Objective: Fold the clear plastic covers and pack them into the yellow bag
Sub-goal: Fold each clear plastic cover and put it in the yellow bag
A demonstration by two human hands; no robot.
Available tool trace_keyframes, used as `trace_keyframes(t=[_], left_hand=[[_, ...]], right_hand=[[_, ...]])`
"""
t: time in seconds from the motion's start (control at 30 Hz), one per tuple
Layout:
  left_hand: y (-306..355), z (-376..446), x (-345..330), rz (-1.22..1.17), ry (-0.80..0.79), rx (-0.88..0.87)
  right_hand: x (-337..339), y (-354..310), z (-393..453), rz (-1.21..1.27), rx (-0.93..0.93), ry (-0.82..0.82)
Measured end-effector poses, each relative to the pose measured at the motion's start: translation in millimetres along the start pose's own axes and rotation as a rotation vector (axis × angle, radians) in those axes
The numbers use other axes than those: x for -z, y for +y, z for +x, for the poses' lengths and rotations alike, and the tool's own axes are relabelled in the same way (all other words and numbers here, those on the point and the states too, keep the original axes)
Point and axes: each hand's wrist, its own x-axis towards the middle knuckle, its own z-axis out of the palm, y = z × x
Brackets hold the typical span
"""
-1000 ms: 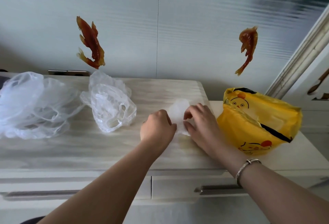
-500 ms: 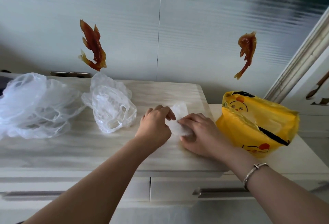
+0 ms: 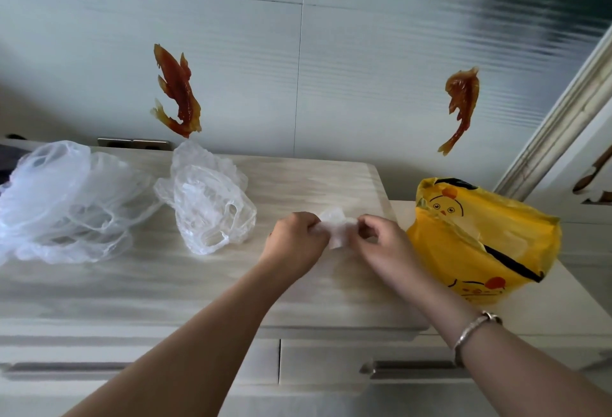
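A small folded clear plastic cover (image 3: 337, 227) is held between both hands just above the pale wooden cabinet top (image 3: 298, 284). My left hand (image 3: 296, 242) pinches its left side and my right hand (image 3: 381, 244) pinches its right side. The yellow bag (image 3: 480, 244) with a chick print stands open right of my right hand, some clear plastic showing inside its mouth. A crumpled clear cover (image 3: 208, 204) lies left of my hands. A bigger heap of clear covers (image 3: 63, 201) lies at the far left.
Drawers with metal handles (image 3: 414, 367) run below the cabinet's front edge. Two orange fish decorations (image 3: 177, 92) hang on the tiled wall behind. A door frame (image 3: 563, 118) rises at the right, behind the yellow bag.
Both hands have lifted the small folded cover off the cabinet top, where they were pressing and folding it, and now pinch it from either side.
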Motion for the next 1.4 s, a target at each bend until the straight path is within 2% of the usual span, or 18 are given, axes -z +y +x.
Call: trace_keyframes(t=[0.1,0.27,0.33,0.4,0.43,0.5,0.6,0.7,0.83,0.9,1.0,1.1,1.17,1.23,1.27,1.4], left_hand=[[-2,6,-1,-0.038,0.003,0.079],[-3,12,-3,-0.053,0.089,0.162],[-2,9,-4,0.065,0.201,0.054],[-1,8,-5,0.149,0.308,-0.165],[0,8,-6,0.168,0.312,-0.254],[2,8,-10,0.204,0.218,-0.317],[-3,10,-17,0.235,0.101,-0.257],[-5,13,-18,0.252,0.08,-0.199],[-6,16,-17,0.28,0.027,-0.113],[-6,17,-14,0.276,-0.003,-0.068],[-5,18,-10,0.256,-0.034,-0.032],[-1,18,0,0.102,0.012,0.043],[10,15,10,-0.194,0.036,0.162],[24,12,15,-0.505,-0.016,0.306],[28,10,15,-0.588,-0.041,0.35],[43,-1,9,-0.74,-0.016,0.299]], right_hand=[[-2,4,7,0.066,-0.092,0.022],[-8,8,19,-0.006,-0.132,0.095],[-10,8,22,-0.047,-0.148,0.107],[-11,7,25,-0.104,-0.158,0.117],[-12,7,26,-0.135,-0.157,0.121],[-14,6,27,-0.185,-0.154,0.124],[-17,5,29,-0.273,-0.134,0.152],[-18,0,31,-0.331,-0.143,0.162],[-17,-5,34,-0.44,-0.213,0.076],[-17,-4,38,-0.425,-0.26,0.026],[-12,-4,44,-0.252,-0.331,-0.018],[0,-9,43,0.019,-0.363,0.006],[8,-18,38,0.123,-0.341,0.039],[18,-28,29,0.206,-0.301,0.08],[21,-32,25,0.243,-0.286,0.093],[39,-42,6,0.266,-0.248,0.112]])
